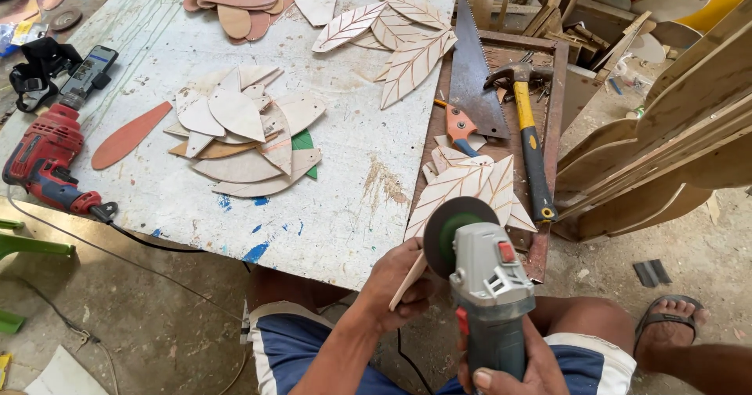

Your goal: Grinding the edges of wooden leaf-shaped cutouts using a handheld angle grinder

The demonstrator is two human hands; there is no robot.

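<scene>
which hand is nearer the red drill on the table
Left. The left hand grips a thin wood piece at the table edge, right of the red drill; the right hand holds the grinder farther right.

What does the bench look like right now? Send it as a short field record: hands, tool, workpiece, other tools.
left hand: grips a leaf-shaped wooden piece at the table edge
right hand: holds the grey angle grinder by its body
grinder disc: against the piece's edge
table: white, paint-stained
plain leaf cutouts: heaped mid-table
other tools: red drill, handsaw, hammer
</scene>
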